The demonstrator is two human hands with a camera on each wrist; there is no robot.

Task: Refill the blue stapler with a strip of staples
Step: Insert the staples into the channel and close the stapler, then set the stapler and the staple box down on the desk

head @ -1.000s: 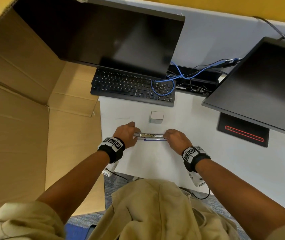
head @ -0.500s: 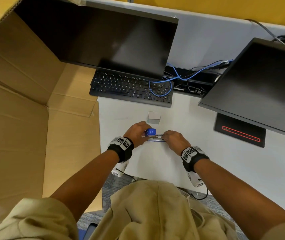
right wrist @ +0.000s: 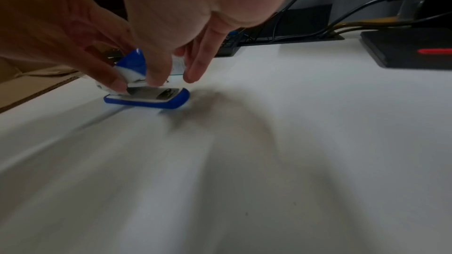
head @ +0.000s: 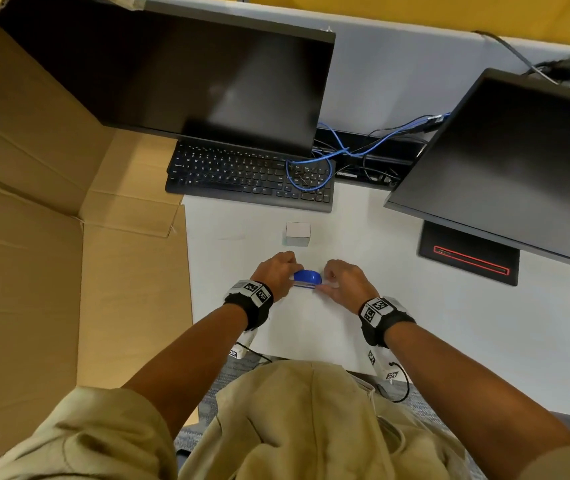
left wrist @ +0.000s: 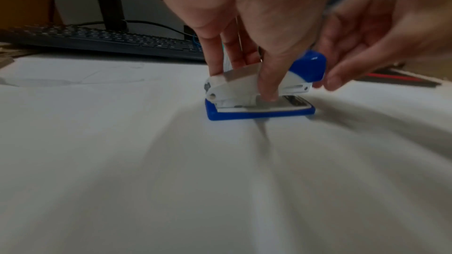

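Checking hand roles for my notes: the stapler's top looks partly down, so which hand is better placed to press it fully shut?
Probably the right hand: its fingers sit at the raised blue cap end of the blue stapler. The left hand pinches the white body near the hinge, steadying it.

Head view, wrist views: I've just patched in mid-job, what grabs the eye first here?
The blue stapler at the near middle of the white desk: the left hand grips its rear while the right hand meets its front end, top not fully shut. Just behind it sits a small white box. A black keyboard and two dark monitors stand farther back, with a large cardboard box on the left.
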